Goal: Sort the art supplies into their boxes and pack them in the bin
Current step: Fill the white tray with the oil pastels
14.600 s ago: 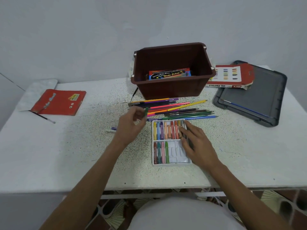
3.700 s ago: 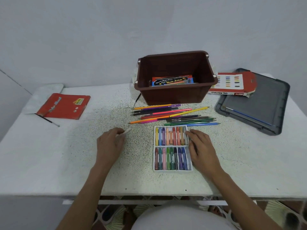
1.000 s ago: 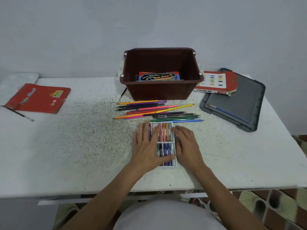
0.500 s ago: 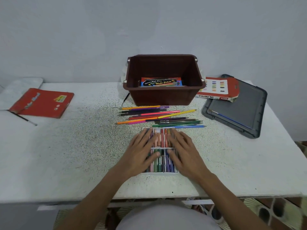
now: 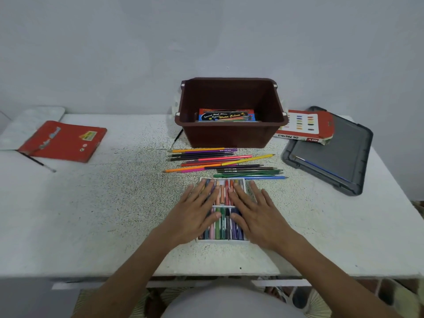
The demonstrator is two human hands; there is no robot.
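On a speckled white desk (image 5: 114,214), a flat red pack (image 5: 63,141) lies at the far left with a thin paintbrush (image 5: 37,162) at its near edge; the pack's lettering is too blurred to read. At centre, the person's left hand (image 5: 195,214) and right hand (image 5: 259,216) lie flat side by side on a white tray of oil pastels (image 5: 222,241). Each grip is spread, fingers straight, pinching nothing. They are likely pressing the sticks level in their two rows so the tray will slide into its carton. Just beyond the tray, loose coloured pencils (image 5: 224,165) lie in a rough heap, not yet boxed. Behind them stands the brown bin (image 5: 231,134), holding one box (image 5: 226,115) whose cover appears to read "Water Colours". To the right, a red-and-white carton (image 5: 305,127), printed "OIL PASTELS" upside down to the camera, rests partly on a grey lid (image 5: 332,161), well apart from the tray it presumably belongs to. A blue-handled brush (image 5: 321,168) lies on the lid.
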